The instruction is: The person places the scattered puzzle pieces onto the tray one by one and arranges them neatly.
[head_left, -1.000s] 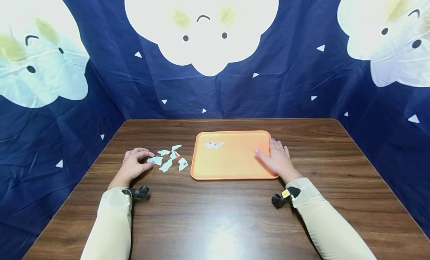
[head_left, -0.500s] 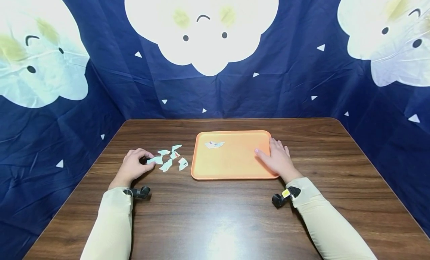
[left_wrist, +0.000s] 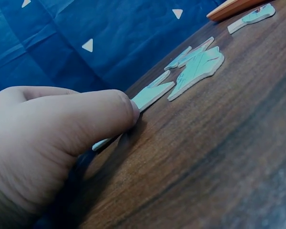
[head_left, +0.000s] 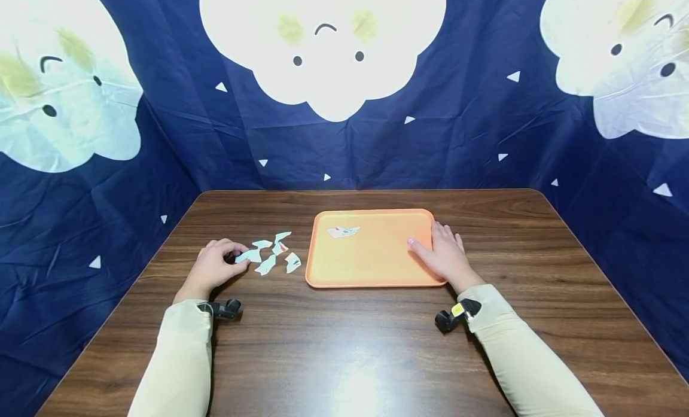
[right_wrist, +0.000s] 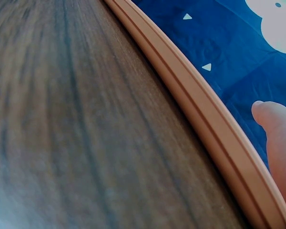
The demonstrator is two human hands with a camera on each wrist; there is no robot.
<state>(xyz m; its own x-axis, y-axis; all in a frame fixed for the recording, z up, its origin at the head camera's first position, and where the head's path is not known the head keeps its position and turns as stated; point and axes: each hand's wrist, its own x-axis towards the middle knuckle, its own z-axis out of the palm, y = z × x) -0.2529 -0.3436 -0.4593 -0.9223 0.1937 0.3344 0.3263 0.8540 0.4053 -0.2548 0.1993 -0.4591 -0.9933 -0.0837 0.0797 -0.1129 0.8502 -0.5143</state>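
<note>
At the left of the table my left hand [head_left: 215, 262] pinches a pale, jagged puzzle piece [head_left: 250, 256] between thumb and fingers. The left wrist view shows the thumb against this flat piece [left_wrist: 150, 97], low at the wood; the other fingertips are hidden behind it. Several more loose puzzle pieces [head_left: 266, 265] lie just right of that hand. My right hand [head_left: 448, 254] rests on the right rim of an orange tray [head_left: 377, 279], fingers extended along the outside and thumb over the tray's floor. Joined-looking pieces [head_left: 343, 232] lie in the tray's upper left.
A brown wood-grain table [head_left: 334, 339] carries everything. Behind it and along both sides hangs a dark blue cloth [head_left: 344, 148] with white clouds and triangles. One loose piece [head_left: 293, 262] lies close to the tray's left edge.
Over the last second my left thumb and fingers have closed in on the nearest puzzle piece. My right hand and the tray have stayed where they were.
</note>
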